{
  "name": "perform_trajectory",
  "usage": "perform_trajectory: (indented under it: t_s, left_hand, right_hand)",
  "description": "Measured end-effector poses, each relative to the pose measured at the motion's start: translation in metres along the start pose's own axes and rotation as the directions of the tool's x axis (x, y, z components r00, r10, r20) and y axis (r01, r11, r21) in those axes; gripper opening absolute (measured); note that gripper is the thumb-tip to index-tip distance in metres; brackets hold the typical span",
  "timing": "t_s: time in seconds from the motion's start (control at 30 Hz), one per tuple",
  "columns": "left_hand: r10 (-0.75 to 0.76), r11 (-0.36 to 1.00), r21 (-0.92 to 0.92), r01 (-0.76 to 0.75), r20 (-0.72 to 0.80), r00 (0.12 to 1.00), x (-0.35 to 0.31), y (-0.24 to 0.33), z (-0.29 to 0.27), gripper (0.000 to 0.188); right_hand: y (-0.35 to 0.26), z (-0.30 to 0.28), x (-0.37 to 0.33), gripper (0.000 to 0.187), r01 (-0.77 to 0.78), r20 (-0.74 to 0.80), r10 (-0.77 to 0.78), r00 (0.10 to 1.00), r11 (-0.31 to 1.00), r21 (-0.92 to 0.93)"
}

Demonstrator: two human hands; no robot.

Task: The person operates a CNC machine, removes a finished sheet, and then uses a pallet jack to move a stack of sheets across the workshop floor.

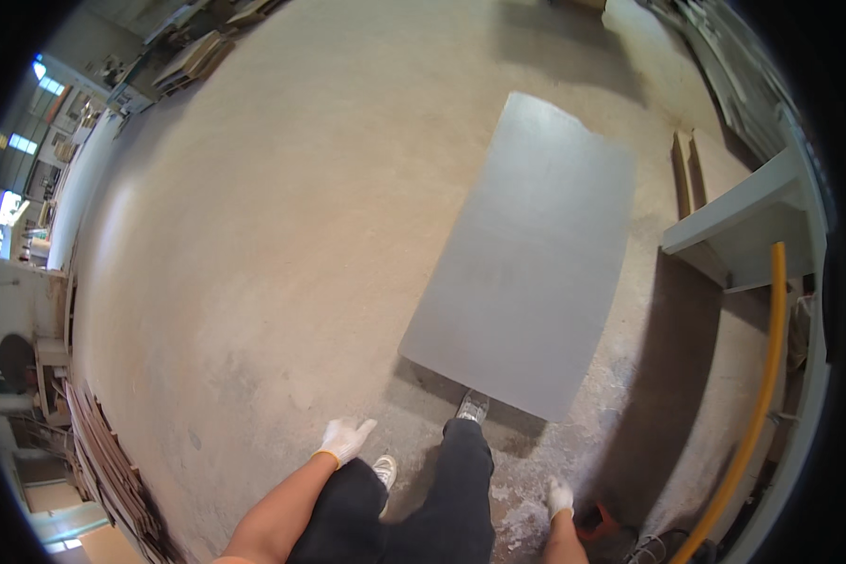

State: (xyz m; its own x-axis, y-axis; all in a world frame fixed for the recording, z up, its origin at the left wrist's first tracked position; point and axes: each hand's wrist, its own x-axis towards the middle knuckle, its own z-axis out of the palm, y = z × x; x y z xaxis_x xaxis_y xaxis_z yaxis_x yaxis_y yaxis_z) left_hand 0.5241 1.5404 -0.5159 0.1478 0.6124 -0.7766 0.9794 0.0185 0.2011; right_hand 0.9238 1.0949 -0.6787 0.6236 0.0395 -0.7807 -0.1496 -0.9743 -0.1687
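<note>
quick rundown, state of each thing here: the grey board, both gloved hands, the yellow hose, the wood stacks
large flat grey rectangular board: lying flat on the concrete floor, near edge by the person's front shoe
left hand: white glove on, fingers spread, holding nothing
right hand: white glove on, empty as far as can be seen
yellow hose: hanging in a curve along the right side
brown wood pieces: stacked at the left edge

Dusty concrete floor point(254, 235) with a flat grey panel point(526, 254) on it
</note>
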Motion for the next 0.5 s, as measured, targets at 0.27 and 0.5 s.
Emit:
perform_trajectory:
  t_s: [0.27, 0.5]
  left_hand:
    - [-0.053, 0.980, -0.199, 0.001, -0.253, 0.966, 0.329, 0.066, 0.027, 0.072]
    - [0.019, 0.631, -0.771, 0.087, 0.127, 0.992, 0.529, 0.105, 0.039, 0.079]
  right_hand:
    - [-0.112, 0.078, 0.248, 0.091, -0.029, -0.212, 0.014, 0.977, 0.997, -0.065]
    - [-0.090, 0.090, 0.298, 0.075, -0.046, 0.122, -0.093, 0.988, 0.581, 0.812]
